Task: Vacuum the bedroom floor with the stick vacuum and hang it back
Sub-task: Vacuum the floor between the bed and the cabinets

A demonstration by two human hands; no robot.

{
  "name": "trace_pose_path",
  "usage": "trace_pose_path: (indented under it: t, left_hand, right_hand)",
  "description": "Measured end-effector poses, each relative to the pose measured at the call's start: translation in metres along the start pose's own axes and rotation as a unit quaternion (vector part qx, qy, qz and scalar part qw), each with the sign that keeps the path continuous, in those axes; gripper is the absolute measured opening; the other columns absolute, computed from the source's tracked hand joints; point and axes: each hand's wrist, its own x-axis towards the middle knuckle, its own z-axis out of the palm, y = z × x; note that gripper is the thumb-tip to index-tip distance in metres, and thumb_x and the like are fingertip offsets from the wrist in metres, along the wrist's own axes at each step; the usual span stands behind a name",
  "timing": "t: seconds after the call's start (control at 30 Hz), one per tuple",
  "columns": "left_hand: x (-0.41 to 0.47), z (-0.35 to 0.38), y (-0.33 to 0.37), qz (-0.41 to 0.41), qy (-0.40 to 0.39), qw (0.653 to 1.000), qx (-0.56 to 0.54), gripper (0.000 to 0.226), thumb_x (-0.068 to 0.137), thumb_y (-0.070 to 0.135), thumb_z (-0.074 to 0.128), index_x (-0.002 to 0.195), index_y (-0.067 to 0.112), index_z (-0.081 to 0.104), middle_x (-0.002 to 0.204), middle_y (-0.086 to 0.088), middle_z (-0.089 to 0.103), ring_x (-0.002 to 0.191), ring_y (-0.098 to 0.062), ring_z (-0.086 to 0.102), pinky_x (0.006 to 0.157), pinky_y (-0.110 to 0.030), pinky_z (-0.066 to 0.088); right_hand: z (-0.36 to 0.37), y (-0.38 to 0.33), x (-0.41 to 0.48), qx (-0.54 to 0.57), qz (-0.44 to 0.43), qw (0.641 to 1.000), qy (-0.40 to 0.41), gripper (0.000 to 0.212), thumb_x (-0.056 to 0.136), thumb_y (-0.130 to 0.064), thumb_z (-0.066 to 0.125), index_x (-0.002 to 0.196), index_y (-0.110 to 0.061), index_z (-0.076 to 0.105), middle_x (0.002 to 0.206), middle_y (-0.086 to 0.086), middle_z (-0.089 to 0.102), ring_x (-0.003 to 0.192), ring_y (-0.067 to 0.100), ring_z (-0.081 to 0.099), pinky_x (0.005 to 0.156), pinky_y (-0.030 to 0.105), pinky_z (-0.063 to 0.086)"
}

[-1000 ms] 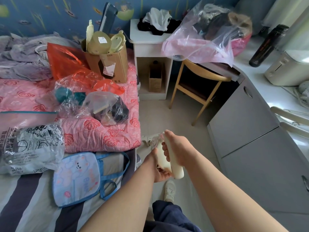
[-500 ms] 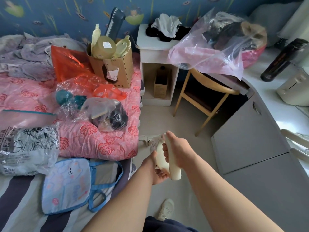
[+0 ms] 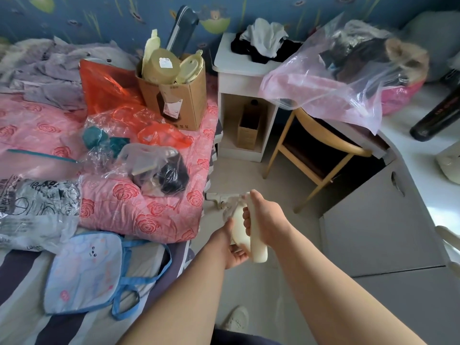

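A cream stick vacuum (image 3: 257,247) points away from me down to the beige floor (image 3: 239,175). Its floor head (image 3: 217,198) lies beside the bed's edge. My right hand (image 3: 265,220) is wrapped around the handle from the right. Under the vacuum body, my left hand (image 3: 232,252) cups it from the left. Most of the tube is hidden behind my hands.
The bed (image 3: 129,207) at left carries plastic bags, a cardboard box (image 3: 184,100) and a blue tote (image 3: 84,272). Ahead stand a white nightstand (image 3: 239,78) and a wooden chair (image 3: 321,145). Grey cabinets (image 3: 378,225) line the right. My shoe (image 3: 236,319) rests on the floor.
The view has shifted forward and up along the floor strip. Both hands keep the same hold on the vacuum, whose floor head now lies nearer the nightstand.
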Motion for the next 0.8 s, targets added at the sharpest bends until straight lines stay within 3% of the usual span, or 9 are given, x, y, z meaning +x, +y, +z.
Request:
trace_pose_path:
  t: [0.8]
  left_hand:
    - [0.022,0.020,0.056,-0.011,-0.002,0.999,0.034,0.048,0.093,0.050,0.058,0.101,0.002,0.059,0.095,-0.022,0.064,0.085,-0.032,0.065,0.095,-0.052,0.052]
  right_hand:
    - [0.022,-0.042,0.034,0.004,0.015,0.999,0.041,0.037,0.094,-0.036,0.053,0.068,-0.010,0.052,0.051,0.003,0.047,0.040,0.018,0.039,0.045,0.022,0.032]
